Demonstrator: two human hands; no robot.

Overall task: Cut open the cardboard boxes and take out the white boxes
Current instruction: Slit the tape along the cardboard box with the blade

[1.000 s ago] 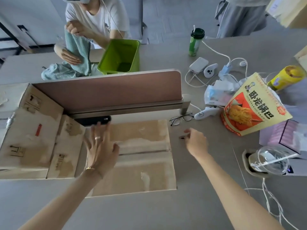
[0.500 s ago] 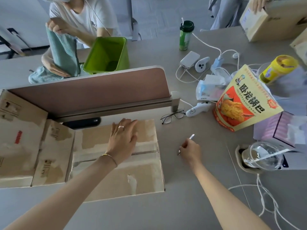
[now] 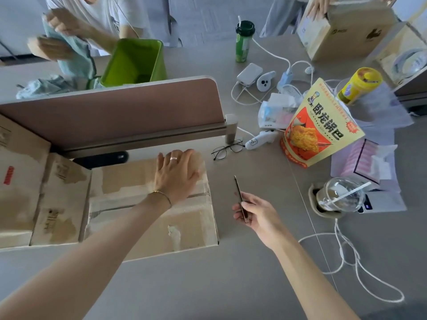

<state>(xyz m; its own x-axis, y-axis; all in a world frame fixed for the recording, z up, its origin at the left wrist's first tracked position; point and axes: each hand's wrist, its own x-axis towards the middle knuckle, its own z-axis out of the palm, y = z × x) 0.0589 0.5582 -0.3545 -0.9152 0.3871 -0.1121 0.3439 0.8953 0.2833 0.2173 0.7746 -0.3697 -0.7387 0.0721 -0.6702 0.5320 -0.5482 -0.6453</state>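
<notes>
From the head camera, a closed cardboard box (image 3: 150,211) lay flat on the grey table (image 3: 231,285), its top flaps meeting along a taped seam, with two more cardboard boxes (image 3: 34,192) just beside it on the left. The left hand (image 3: 179,175) rested palm-down on the far right part of the box top, fingers fairly straight and spread lightly, curving over the far edge; a ring and a thin bracelet showed on it. The right hand (image 3: 258,214) hovered above the table just right of the box, fingers curled round a slim dark cutter (image 3: 239,197) that pointed away from the person. No white boxes were visible. Behind the box stood a pink desk divider (image 3: 115,112). Glasses (image 3: 227,148) lay near the divider's end, and a yellow and orange snack bag (image 3: 316,125) stood further right. A plastic cup with a straw (image 3: 342,195) sat near the right hand, and white cables (image 3: 346,262) trailed beside it
</notes>
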